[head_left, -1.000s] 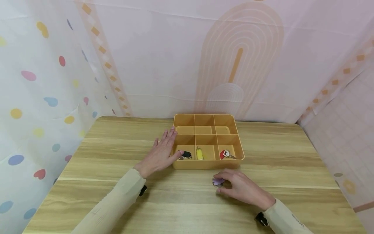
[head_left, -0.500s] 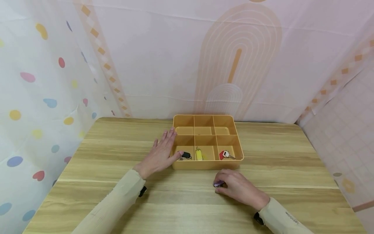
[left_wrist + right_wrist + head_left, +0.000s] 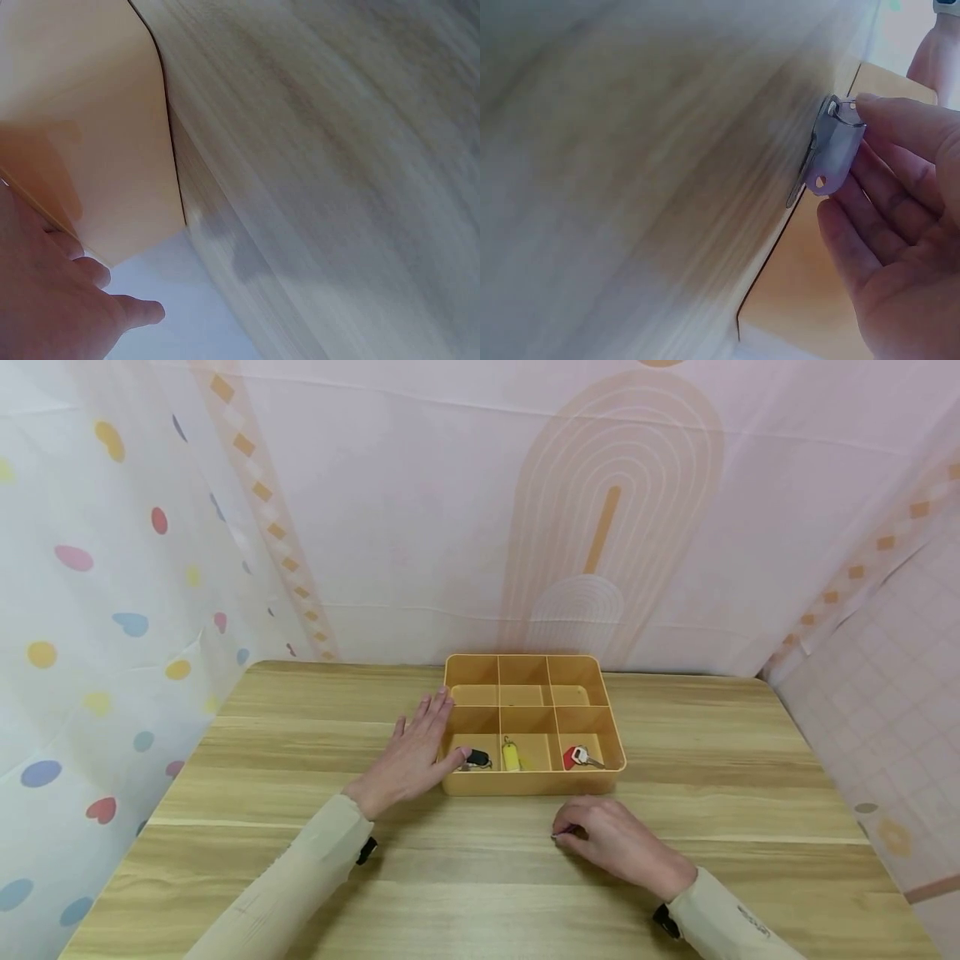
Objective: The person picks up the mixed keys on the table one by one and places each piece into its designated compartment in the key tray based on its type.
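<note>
An orange-yellow divided box [image 3: 525,785] stands on the wooden table. My left hand [image 3: 405,768] rests along its left rim, fingers extended and thumb at the front-left compartment. In front of the box, my right hand [image 3: 618,843] pinches a purple key tag [image 3: 836,154] between thumb and fingers, low over the table. A metal key [image 3: 808,161] hangs on the tag's ring; the head view mostly hides both behind the fingers. The box's front row holds a black key tag [image 3: 477,758], a yellow key tag [image 3: 512,756] and a red key tag [image 3: 568,758] with a key.
The box's back row [image 3: 525,693] has three compartments behind the tags. A patterned cloth backdrop [image 3: 405,527] rises behind the table, and a dotted cloth [image 3: 112,635] hangs at the left. The wooden table [image 3: 750,760] extends on both sides of the box.
My right hand has turned and closed more around the purple key tag, so less of it shows. The left hand and the box have stayed in place.
</note>
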### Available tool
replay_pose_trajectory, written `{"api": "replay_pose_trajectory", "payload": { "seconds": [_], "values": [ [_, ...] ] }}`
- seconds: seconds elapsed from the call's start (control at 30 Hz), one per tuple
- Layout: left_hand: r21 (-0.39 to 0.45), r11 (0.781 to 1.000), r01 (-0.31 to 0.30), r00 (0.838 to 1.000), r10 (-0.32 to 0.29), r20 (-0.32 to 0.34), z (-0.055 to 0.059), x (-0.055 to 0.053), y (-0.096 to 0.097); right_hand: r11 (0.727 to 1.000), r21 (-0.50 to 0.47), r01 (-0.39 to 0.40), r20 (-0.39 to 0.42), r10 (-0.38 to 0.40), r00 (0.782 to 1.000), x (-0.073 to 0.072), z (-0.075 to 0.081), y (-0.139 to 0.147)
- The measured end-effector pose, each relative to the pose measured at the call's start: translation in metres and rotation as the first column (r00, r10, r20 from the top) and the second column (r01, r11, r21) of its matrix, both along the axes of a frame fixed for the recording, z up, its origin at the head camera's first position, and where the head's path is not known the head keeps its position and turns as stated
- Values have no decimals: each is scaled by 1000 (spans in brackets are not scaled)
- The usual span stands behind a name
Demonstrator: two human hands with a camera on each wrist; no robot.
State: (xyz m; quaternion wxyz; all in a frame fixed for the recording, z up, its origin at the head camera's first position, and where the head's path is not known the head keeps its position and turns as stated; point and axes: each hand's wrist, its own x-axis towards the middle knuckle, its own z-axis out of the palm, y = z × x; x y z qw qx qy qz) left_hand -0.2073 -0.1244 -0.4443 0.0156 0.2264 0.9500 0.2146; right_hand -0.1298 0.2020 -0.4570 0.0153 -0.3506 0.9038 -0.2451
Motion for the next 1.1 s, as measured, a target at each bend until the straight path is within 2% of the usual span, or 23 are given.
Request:
{"api": "replay_pose_trajectory", "payload": {
  "seconds": [0.43,0.7,1.1],
  "values": [
    [5,1000,0,1000,0,-15,-3,-2,-1,997,-62,45,-105,-52,993,6,7,5],
    [10,1000,1,1000,0,-9,-3,-2,-1,985,-152,79,-85,-92,992,8,13,14],
    [11,1000,6,1000,-6,-9,-3,-2,0,960,-243,140,-120,-174,977,8,19,21]
  ]
}}
